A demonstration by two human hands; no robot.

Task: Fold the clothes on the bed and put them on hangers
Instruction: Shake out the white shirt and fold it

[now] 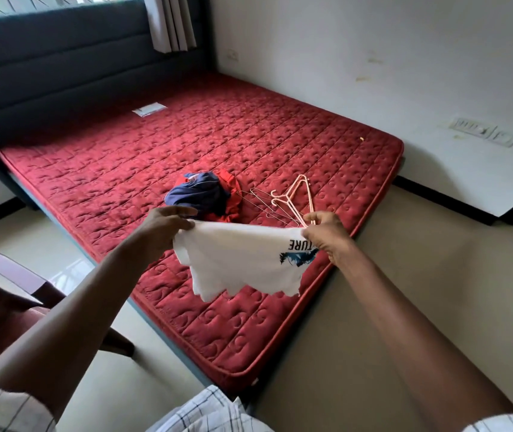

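Person stands at the foot corner of the red quilted mattress (155, 157), holding a white printed T-shirt (242, 260) stretched in the air above it. Left hand (163, 227) pinches one edge; right hand (327, 235) grips the other. Behind the shirt: a crumpled navy garment (197, 194) on red cloth (232, 198), beside pink plastic hangers (295, 198) and thin wire hangers (264, 202).

Soft, even daylight comes from behind the headboard (62, 73) of the bed (186, 135), glare gleams on the floor (62, 275) left of it, and straight lines bow towards the picture's edges.
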